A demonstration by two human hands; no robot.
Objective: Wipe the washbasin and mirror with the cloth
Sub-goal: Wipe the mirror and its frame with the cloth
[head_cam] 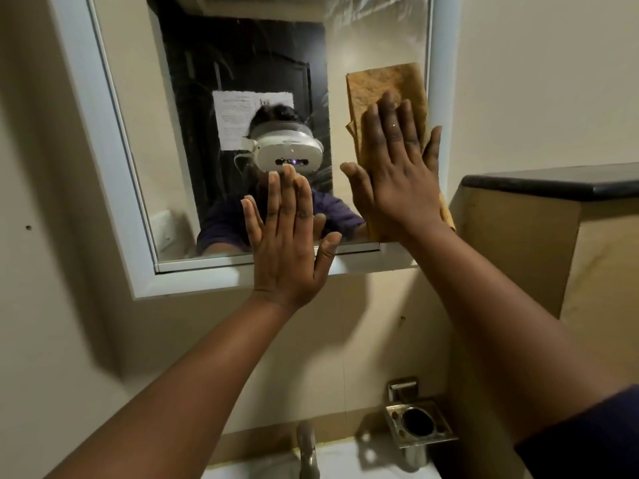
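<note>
A white-framed mirror point(166, 140) hangs on the beige wall. An orange-brown cloth point(380, 88) lies flat against the glass near the mirror's right edge. My right hand point(397, 167) presses on the cloth with straight, spread fingers. My left hand point(287, 236) is held flat with straight fingers over the mirror's lower edge, holding nothing. Whether it touches the glass I cannot tell. The white washbasin point(345, 461) shows only as a strip at the bottom, with a metal tap point(306, 447) over it.
A metal soap holder point(418, 420) is fixed to the wall right of the tap. A boxed ledge with a dark top point(553, 181) juts out just right of the mirror, close to my right hand. The mirror reflects a person wearing a headset.
</note>
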